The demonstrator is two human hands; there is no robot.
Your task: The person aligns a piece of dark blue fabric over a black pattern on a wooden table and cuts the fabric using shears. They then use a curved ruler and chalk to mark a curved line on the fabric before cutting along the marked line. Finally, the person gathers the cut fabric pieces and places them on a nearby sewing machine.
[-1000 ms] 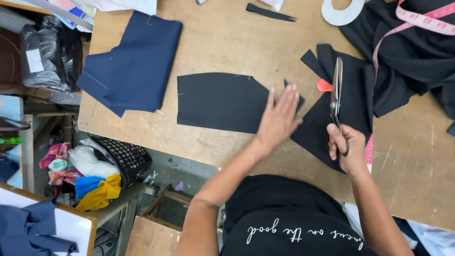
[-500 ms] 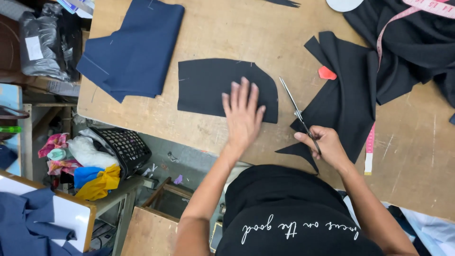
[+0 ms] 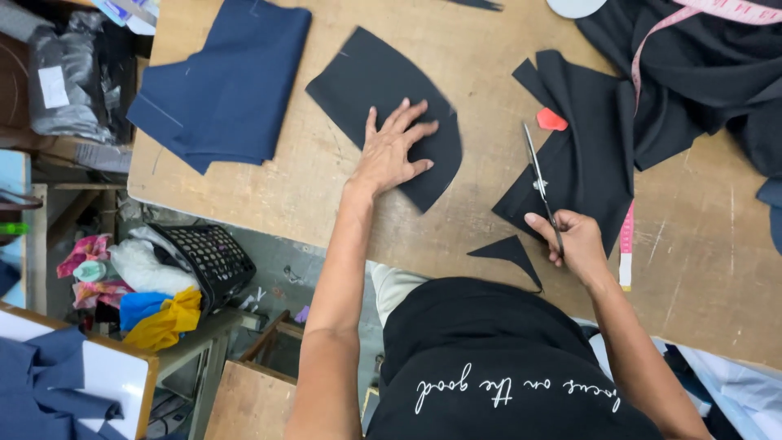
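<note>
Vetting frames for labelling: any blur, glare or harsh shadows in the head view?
Head view: sharp, no motion blur on the left hand or the right hand; lighting soft and even, shadows faint; no glare on the scissors; the black fabric piece reads nearly flat, little texture; table edges bow slightly.

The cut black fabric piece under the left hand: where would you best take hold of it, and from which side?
Probably at the pointed lower corner of the cut black piece, nearest the table edge. The left hand lies flat on it; that corner stays uncovered, so fingers could pinch it from the person's side.
</note>
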